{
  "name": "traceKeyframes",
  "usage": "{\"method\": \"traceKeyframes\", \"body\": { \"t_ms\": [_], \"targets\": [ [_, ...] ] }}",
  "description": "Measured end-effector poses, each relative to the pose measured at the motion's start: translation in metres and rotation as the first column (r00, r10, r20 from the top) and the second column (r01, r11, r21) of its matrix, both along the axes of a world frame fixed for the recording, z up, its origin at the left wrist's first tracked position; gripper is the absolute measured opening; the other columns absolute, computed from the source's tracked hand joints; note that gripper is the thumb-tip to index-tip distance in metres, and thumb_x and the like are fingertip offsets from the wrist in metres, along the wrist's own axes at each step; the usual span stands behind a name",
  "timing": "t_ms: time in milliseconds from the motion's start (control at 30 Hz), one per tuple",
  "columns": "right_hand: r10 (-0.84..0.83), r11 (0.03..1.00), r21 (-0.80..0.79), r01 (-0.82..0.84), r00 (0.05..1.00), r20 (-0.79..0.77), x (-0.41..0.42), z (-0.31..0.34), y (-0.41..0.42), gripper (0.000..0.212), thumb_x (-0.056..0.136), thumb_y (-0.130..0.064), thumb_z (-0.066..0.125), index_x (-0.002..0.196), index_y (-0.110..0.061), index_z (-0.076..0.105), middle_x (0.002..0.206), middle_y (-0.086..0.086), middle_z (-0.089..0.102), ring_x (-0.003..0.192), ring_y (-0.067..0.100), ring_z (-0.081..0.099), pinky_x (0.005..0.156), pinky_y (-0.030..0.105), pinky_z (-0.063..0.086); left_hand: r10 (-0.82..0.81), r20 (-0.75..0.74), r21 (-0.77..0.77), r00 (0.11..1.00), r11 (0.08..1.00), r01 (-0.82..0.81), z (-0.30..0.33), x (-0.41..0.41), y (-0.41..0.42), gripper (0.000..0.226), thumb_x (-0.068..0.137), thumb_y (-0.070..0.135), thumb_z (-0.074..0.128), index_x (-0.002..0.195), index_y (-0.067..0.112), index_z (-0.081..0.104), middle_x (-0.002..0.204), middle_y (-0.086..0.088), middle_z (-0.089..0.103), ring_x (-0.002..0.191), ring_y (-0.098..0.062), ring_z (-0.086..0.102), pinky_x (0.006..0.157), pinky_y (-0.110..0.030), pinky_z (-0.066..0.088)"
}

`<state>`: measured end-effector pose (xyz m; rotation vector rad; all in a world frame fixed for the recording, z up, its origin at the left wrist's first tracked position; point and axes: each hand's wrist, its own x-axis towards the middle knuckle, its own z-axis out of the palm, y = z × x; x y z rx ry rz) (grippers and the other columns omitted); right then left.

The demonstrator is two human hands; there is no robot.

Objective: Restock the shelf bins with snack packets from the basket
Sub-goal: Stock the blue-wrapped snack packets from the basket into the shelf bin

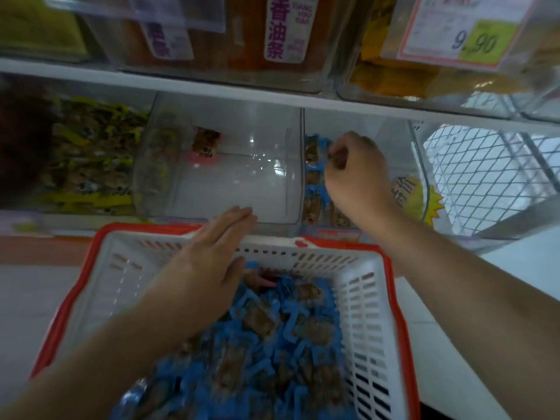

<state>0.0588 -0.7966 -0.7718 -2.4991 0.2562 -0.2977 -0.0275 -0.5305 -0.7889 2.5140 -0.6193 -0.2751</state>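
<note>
A white basket with a red rim (375, 301) sits below the shelf, filled with blue-edged snack packets (272, 338). My left hand (206, 265) hovers flat over the basket's far edge with straight fingers and holds nothing. My right hand (354, 174) reaches into the right clear bin (421, 165), its fingers curled and pinching blue snack packets at the bin's left side. More blue packets (312, 189) lie stacked in that bin. The middle clear bin (242, 165) holds only one pink-edged packet (204, 145).
A bin of yellow-green packets (91, 159) stands at the left. Upper shelf bins carry orange snacks and a price tag (472, 28). A white shelf edge (272, 98) runs above the bins. Wire mesh (485, 174) lies at the right.
</note>
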Motion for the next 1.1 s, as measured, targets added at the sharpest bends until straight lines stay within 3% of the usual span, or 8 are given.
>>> {"method": "traceKeyframes", "body": {
  "t_ms": [167, 300, 400, 567, 700, 833, 1000, 1100],
  "targets": [
    [0.192, 0.978, 0.106, -0.181, 0.976, -0.099, -0.117, 0.023, 0.049, 0.018, 0.093, -0.003, 0.064, 0.096, -0.020, 0.059, 0.089, -0.004, 0.061, 0.082, 0.009, 0.060, 0.069, 0.026, 0.053, 0.205, 0.059, -0.016, 0.977, 0.979, -0.205, 0.036, -0.020, 0.046, 0.047, 0.096, 0.013, 0.062, 0.141, 0.027, 0.054, 0.151, 0.011, 0.046, 0.129, -0.009, 0.044, 0.105, -0.030, 0.042],
    [0.326, 0.938, 0.095, -0.335, 0.749, -0.577, -0.153, -0.021, 0.093, 0.012, 0.100, -0.012, 0.056, 0.102, -0.024, 0.056, 0.097, -0.005, 0.059, 0.089, 0.013, 0.057, 0.085, 0.039, 0.055, 0.452, -0.014, 0.095, 0.892, 0.889, -0.449, 0.043, -0.046, 0.091, 0.073, 0.094, 0.005, 0.061, 0.158, 0.018, 0.027, 0.158, -0.010, 0.033, 0.144, -0.035, 0.035, 0.113, -0.052, 0.039],
    [0.293, 0.931, 0.085, -0.356, 0.586, -0.756, -0.162, -0.058, 0.119, 0.042, 0.111, -0.034, 0.046, 0.149, -0.015, 0.047, 0.145, 0.006, 0.053, 0.125, 0.023, 0.056, 0.108, 0.042, 0.051, 0.559, -0.144, 0.212, 0.816, 0.823, -0.527, 0.026, -0.063, 0.114, 0.091, 0.093, -0.001, 0.057, 0.163, 0.012, 0.001, 0.166, -0.016, 0.008, 0.153, -0.041, 0.012, 0.122, -0.055, 0.023],
    [0.043, 0.988, -0.080, -0.132, 0.734, -0.677, -0.168, -0.096, 0.140, 0.063, 0.102, -0.053, 0.062, 0.151, -0.018, 0.041, 0.144, 0.008, 0.052, 0.134, 0.032, 0.051, 0.108, 0.046, 0.052, 0.612, -0.382, 0.259, 0.692, 0.790, -0.555, 0.006, -0.067, 0.127, 0.100, 0.091, -0.010, 0.056, 0.163, 0.020, -0.007, 0.157, -0.027, 0.028, 0.128, -0.044, 0.051, 0.089, -0.041, 0.047],
    [0.058, 0.997, 0.078, -0.011, 0.770, -0.635, -0.166, -0.093, 0.136, 0.025, 0.096, -0.037, 0.076, 0.106, -0.023, 0.058, 0.105, -0.008, 0.061, 0.098, 0.016, 0.062, 0.079, 0.035, 0.057, 0.618, -0.448, 0.263, 0.647, 0.782, -0.565, 0.009, -0.059, 0.130, 0.100, 0.090, -0.013, 0.056, 0.163, 0.023, -0.002, 0.160, -0.018, 0.028, 0.134, -0.039, 0.048, 0.103, -0.049, 0.048],
    [0.081, 0.976, 0.208, 0.061, 0.788, -0.611, -0.156, -0.058, 0.108, 0.017, 0.096, -0.027, 0.078, 0.091, -0.027, 0.061, 0.099, -0.009, 0.065, 0.100, 0.018, 0.065, 0.072, 0.027, 0.050, 0.646, -0.456, 0.268, 0.611, 0.755, -0.599, 0.019, -0.059, 0.122, 0.092, 0.096, 0.003, 0.062, 0.163, 0.020, 0.001, 0.160, -0.017, 0.018, 0.138, -0.043, 0.040, 0.108, -0.051, 0.043],
    [0.179, 0.845, 0.518, 0.133, 0.842, -0.509, -0.152, 0.011, 0.078, 0.007, 0.098, -0.020, 0.075, 0.103, -0.024, 0.074, 0.098, 0.000, 0.080, 0.090, 0.028, 0.075, 0.080, 0.045, 0.062, 0.544, -0.124, 0.034, 0.830, 0.839, -0.544, 0.054, -0.066, 0.098, 0.065, 0.096, 0.018, 0.066, 0.151, 0.026, 0.033, 0.138, -0.001, 0.045, 0.127, -0.025, 0.050, 0.098, -0.039, 0.053],
    [0.287, 0.714, 0.694, 0.091, 0.866, -0.409, -0.160, 0.045, 0.079, 0.006, 0.099, -0.013, 0.073, 0.104, -0.015, 0.075, 0.099, 0.012, 0.080, 0.087, 0.034, 0.074, 0.065, 0.035, 0.054, 0.357, -0.401, -0.184, 0.844, 0.871, -0.456, 0.079, -0.073, 0.064, 0.033, 0.098, 0.033, 0.067, 0.129, 0.037, 0.058, 0.105, 0.020, 0.072, 0.102, -0.001, 0.068, 0.081, -0.019, 0.055]
  ]
}}
